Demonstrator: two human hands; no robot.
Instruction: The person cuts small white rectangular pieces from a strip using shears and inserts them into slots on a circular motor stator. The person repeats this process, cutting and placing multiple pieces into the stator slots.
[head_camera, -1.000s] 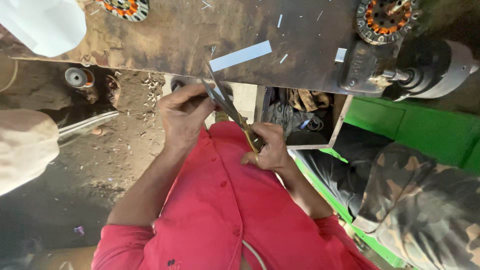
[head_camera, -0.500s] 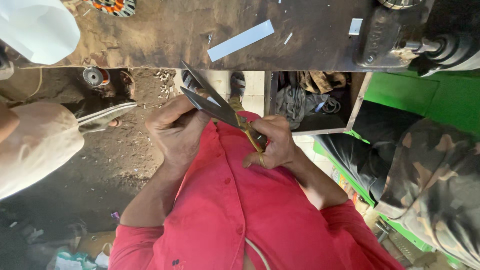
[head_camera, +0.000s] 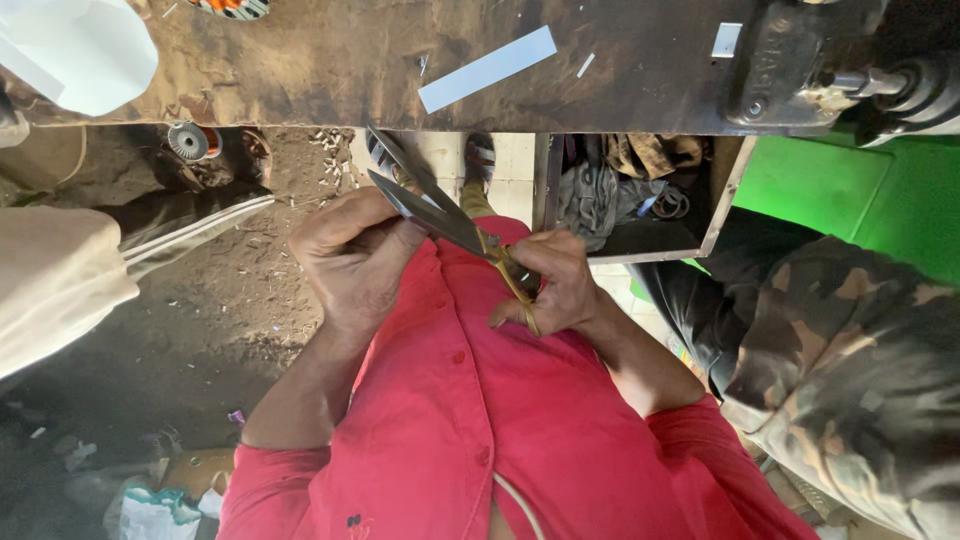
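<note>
The scissors (head_camera: 440, 210), mid-frame, gape open. The right hand (head_camera: 560, 285) is wrapped tight round their gold handles; the left hand (head_camera: 350, 255) curls shut beside the blades, maybe pinching something. A slip could nick those fingers.

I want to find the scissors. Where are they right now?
In the head view's middle, the scissors sit between both hands: right hand on the handles, left hand by the open blades, below the workbench.

A: where's stuff sitting rn?
B: scissors (head_camera: 440, 212) sitting btwn left hand (head_camera: 350, 255) & right hand (head_camera: 555, 285), under bench edge (head_camera: 300, 95). paper strip (head_camera: 487, 69) lying on bench, open drawer (head_camera: 640, 195) hanging right.
</note>
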